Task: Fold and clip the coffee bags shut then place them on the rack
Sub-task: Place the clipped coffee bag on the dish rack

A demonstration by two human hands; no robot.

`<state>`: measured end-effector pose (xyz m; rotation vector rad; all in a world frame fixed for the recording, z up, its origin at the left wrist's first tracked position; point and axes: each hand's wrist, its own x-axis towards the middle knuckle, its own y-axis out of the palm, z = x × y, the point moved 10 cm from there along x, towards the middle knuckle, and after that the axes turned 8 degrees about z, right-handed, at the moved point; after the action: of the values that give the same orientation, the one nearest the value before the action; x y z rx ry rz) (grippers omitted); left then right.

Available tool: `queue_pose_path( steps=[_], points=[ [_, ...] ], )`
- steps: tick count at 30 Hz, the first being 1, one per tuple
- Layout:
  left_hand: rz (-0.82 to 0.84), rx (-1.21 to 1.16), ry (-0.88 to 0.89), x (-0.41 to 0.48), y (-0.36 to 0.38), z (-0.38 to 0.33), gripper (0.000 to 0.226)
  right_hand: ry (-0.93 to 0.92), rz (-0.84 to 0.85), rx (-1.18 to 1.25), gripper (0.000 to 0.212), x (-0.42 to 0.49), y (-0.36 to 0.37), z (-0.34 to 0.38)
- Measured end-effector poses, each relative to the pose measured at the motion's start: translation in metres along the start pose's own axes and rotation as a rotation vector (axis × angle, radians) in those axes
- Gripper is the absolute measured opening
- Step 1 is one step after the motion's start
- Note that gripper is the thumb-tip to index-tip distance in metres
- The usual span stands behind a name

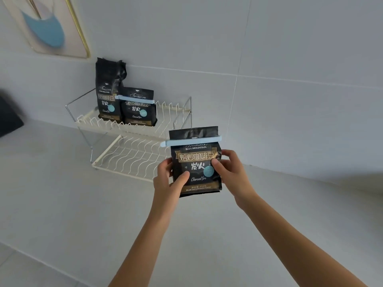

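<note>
I hold a coffee bag (196, 162) upright in the air between both hands, my left hand (169, 179) closed on its left edge with the thumb across the front, my right hand (230, 168) closed on its right edge with the thumb pressed near the teal dot. Its top is already folded down and a pale blue clip (190, 141) is clamped across it, so I judge the folding and clipping of this one done; the step in hand is carrying it to the rack (132, 129). On the rack's upper tier stand two more bags: a clipped bag (139, 109) and, just to its left, a taller bag (108, 90) whose top stands open with no clip that I can see. The upper tier looks free to the right of the clipped bag. Next I should bring my bag forward and left, keep it upright, and set its base flat among the wires there before letting go, since it may tip on the wires.
</note>
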<state>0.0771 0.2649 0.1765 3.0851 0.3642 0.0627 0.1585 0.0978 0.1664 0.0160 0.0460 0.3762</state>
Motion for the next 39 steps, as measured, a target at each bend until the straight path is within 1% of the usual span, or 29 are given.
queue_pose_path(
  steps=[5,9,12,15,20,22,25,28,30,33,36,39],
  points=[
    [-0.038,0.148,0.21,0.04,-0.058,-0.061,0.049,-0.169,0.03,-0.098,0.028,0.042,0.047,0.067],
    [-0.02,0.21,0.304,0.085,-0.096,-0.094,0.052,-0.236,0.052,-0.158,0.031,0.079,0.079,0.103],
    [0.018,0.23,0.342,0.118,-0.114,-0.109,0.052,-0.248,0.037,-0.23,0.035,0.108,0.094,0.121],
    [0.022,0.239,0.349,0.151,-0.13,-0.11,0.052,-0.236,0.016,-0.318,0.04,0.138,0.103,0.129],
    [-0.091,0.278,0.34,0.198,-0.145,-0.087,0.049,-0.175,-0.029,-0.467,0.053,0.188,0.106,0.115],
    [-0.108,0.295,0.323,0.214,-0.147,-0.076,0.048,-0.169,-0.045,-0.557,0.057,0.203,0.103,0.107],
    [-0.06,0.309,0.287,0.235,-0.143,-0.06,0.043,-0.164,-0.101,-0.719,0.055,0.214,0.09,0.099],
    [0.0,0.335,0.186,0.249,-0.134,-0.034,0.037,-0.163,-0.19,-0.85,0.058,0.215,0.075,0.092],
    [-0.001,0.37,0.164,0.254,-0.129,-0.023,0.033,-0.103,-0.206,-0.818,0.058,0.217,0.067,0.081],
    [-0.031,0.469,0.189,0.261,-0.126,-0.028,0.032,-0.029,-0.196,-0.73,0.052,0.223,0.059,0.069],
    [-0.07,0.555,0.21,0.27,-0.126,-0.04,0.036,-0.019,-0.209,-0.672,0.052,0.229,0.055,0.067],
    [-0.052,0.597,0.201,0.278,-0.119,-0.045,0.044,-0.014,-0.225,-0.592,0.055,0.235,0.057,0.064]
  ],
)
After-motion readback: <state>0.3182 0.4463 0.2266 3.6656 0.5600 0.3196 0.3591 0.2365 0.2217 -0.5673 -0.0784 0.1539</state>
